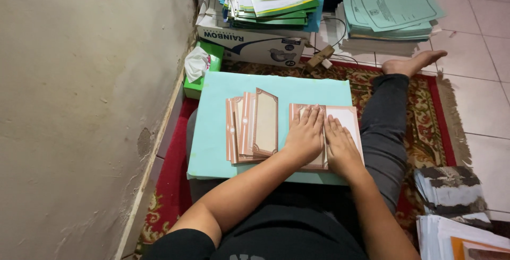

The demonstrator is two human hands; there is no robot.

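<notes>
A brown-bordered card (340,132) with a pale centre is laid flat on the mint board (212,132), at its right end; it is pressed under both palms; just left of it, a stack (252,130) of like cards is fanned.

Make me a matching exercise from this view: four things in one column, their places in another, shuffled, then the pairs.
1. hands
2. tissue box
3. green paper stack
4. pile of cards

a. by the wall, beyond the foam board
b. on the tiled floor, top right
c. flat on the folded card
d. on the foam board, left of the hands

Pairs: 1-c, 2-a, 3-b, 4-d
</notes>
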